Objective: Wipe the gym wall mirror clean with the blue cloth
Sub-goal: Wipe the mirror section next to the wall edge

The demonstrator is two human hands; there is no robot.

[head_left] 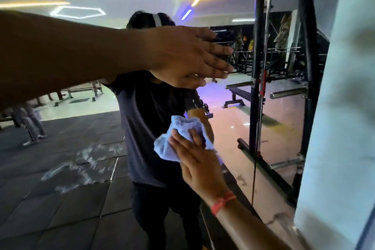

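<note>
The wall mirror [85,132] fills most of the view and reflects a person in a dark shirt. White wet smears [81,166] streak the glass at lower left. My right hand [200,160], with a pink band on its wrist, presses the crumpled blue cloth [174,138] flat against the mirror with straight fingers. My left hand [182,57] reaches across from the left at head height, its fingers straight and its palm toward the glass, holding nothing.
A white wall or pillar [341,107] bounds the mirror on the right. Reflected in the glass are a black rack with steel pegs [257,87], benches, dark floor tiles and ceiling lights.
</note>
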